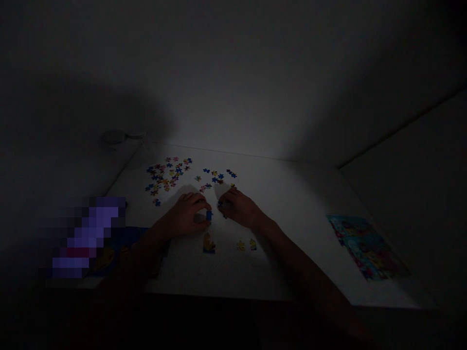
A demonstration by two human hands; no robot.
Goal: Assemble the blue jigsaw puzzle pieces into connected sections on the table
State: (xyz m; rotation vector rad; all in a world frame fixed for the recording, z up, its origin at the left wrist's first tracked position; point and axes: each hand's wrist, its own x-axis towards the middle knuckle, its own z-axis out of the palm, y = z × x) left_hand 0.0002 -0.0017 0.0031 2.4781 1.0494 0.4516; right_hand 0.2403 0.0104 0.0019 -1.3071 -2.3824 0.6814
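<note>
My left grip [186, 215] pinches a blue jigsaw piece [208, 215] between fingertips and thumb, just below centre frame. My right grip [238, 207] curls at a dark piece [220, 205] just beside it; I cannot tell whether it pinches. These look like light, stiff card, thin enough that edges offer the surest hold on the white counter [226, 277].

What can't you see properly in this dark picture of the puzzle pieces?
In the head view:
The right hand hides most of the dark piece under its fingers.
The left hand covers part of the blue piece.
The loose pieces are too small to show their pictures.
The colourful card is too dim to make out.
A blurred purple patch hides whatever is there.
</note>
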